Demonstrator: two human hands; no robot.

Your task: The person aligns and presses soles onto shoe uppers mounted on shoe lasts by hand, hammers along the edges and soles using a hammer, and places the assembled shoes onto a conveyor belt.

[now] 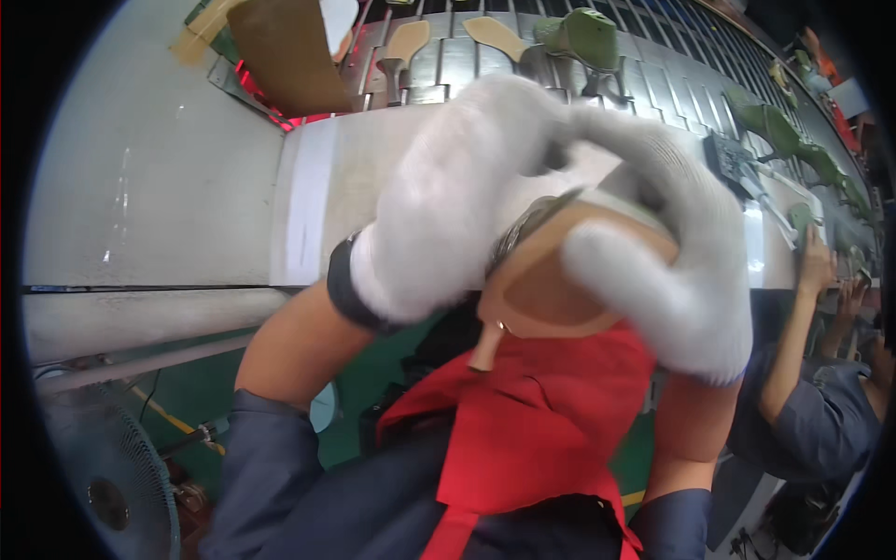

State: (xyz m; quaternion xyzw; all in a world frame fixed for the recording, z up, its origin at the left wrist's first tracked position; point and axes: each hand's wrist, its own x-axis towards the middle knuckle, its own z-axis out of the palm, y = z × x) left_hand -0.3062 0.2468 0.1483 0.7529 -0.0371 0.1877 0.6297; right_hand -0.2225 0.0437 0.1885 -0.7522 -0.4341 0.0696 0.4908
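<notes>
A tan shoe (546,252) with a wide opening, possibly an upper on a last, is held in front of my chest; a short tan tab hangs from its near end. My right hand (681,271), in a white knit glove, is closed round it, thumb lying across the tan side. Beyond the shoe, my gloved left hand (457,177) bends inward with its fingertips close to the right hand's fingers. Motion smears its fingers, so its grip cannot be made out. A dark piece shows between the two hands, too blurred to name.
Along the far side runs a slatted metal conveyor (448,70) carrying tan soles (408,39) and a green shoe upper (583,39). A brown sheet (285,56) stands at the upper left. A fan (112,476) is at the lower left. Another person's arm (791,327) reaches in from the right.
</notes>
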